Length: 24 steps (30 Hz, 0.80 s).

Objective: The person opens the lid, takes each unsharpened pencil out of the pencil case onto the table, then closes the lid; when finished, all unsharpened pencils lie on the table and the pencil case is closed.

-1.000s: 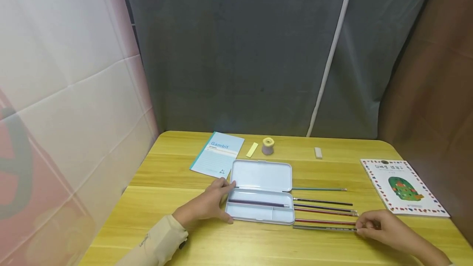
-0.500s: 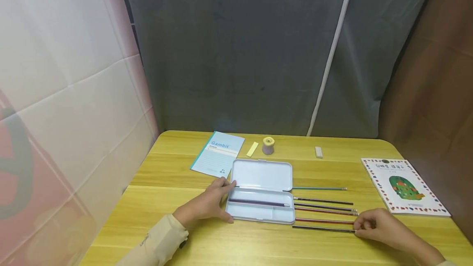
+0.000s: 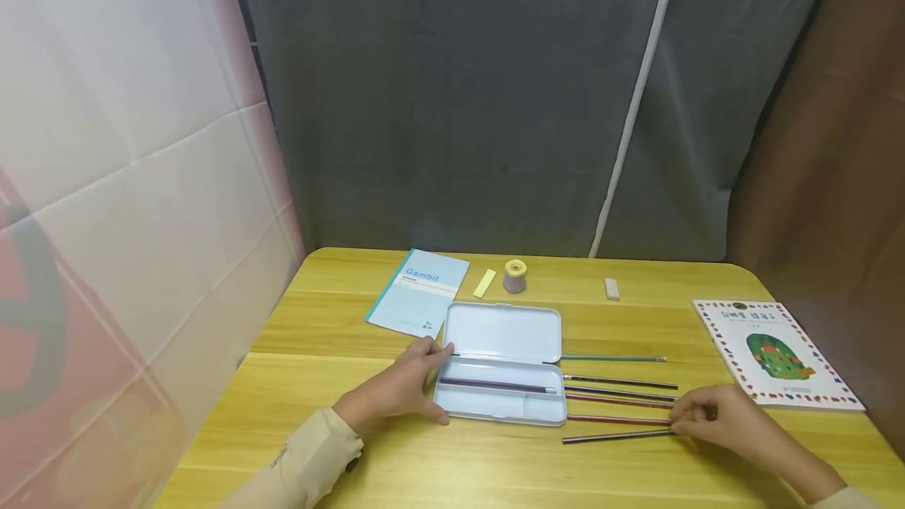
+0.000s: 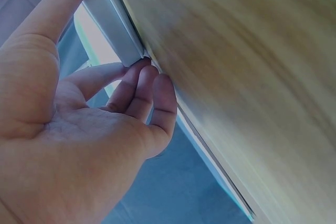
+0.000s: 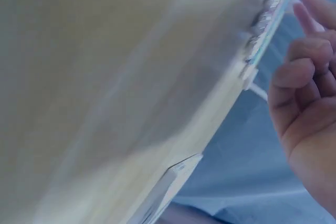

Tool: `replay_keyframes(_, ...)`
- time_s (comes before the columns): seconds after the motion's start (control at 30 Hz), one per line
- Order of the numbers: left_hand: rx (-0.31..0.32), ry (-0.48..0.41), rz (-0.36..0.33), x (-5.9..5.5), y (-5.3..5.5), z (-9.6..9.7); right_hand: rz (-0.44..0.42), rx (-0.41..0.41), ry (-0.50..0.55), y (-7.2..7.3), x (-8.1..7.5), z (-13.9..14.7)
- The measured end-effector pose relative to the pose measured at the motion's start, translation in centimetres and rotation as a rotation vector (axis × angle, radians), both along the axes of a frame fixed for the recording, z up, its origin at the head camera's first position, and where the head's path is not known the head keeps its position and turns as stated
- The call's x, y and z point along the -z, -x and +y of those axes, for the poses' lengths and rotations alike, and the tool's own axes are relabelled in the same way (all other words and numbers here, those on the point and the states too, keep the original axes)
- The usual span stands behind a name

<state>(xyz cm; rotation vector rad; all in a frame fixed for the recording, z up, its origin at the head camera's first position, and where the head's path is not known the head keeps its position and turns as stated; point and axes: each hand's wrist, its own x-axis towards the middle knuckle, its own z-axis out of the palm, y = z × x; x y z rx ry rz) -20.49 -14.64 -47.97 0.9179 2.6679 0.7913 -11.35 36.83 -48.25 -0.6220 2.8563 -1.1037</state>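
Note:
A white pencil case point(image 3: 502, 332) lies open on the table with its lid folded back. Inside its rear compartment rests a dark purple pencil point(image 3: 495, 386). My left hand point(image 3: 396, 385) grips the case's left end, thumb at the near corner and fingers at the far side; the left wrist view shows that hand point(image 4: 100, 114) around the case's edge point(image 4: 113, 22). Over on the right, my right hand point(image 3: 724, 422) pinches the right end of a dark pencil point(image 3: 615, 437), its left end angled toward me. The right wrist view shows the curled fingers point(image 5: 299, 72), but not the pencil's grip.
Right of the case lie a green pencil point(image 3: 615, 358), dark pencils point(image 3: 622, 382) and red pencils point(image 3: 618, 419), roughly parallel. Behind are a notebook point(image 3: 417, 293), a yellow strip point(image 3: 484, 283), a yellow-and-purple spool-shaped item point(image 3: 514, 276) and a white eraser point(image 3: 611, 289). A picture book point(image 3: 778, 352) sits far right.
My right hand has shifted slightly left and away from me, tilting the dark pencil so its left end swings out from the row. The left hand stays on the pencil case.

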Motion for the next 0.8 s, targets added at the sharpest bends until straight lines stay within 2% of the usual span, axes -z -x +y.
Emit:
replay_keyframes(0.1, -0.004, 0.001, 0.0, 0.0, 0.1, 0.0, 0.05, 0.06, 0.005, 0.7, -0.9, -1.5)
replay_keyframes(0.23, -0.001, -0.003, -0.006, 0.0, 0.1, 0.0, 0.048, 0.089, 0.019, 1.8, -1.6, -4.0)
replay_keyframes(0.47, 0.003, -0.007, -0.002, 0.1, 0.1, 0.1, 0.014, 0.044, 0.011, 4.2, -2.0, -8.6)
replay_keyframes(0.6, 0.014, -0.026, 0.009, 0.1, 0.1, 0.0, -0.035, 0.009, -0.001, 5.1, -2.0, -10.7)
replay_keyframes(0.8, 0.012, -0.039, 0.006, -0.1, -0.1, 0.0, -0.054, -0.043, -0.019, 6.4, -1.5, -13.0)
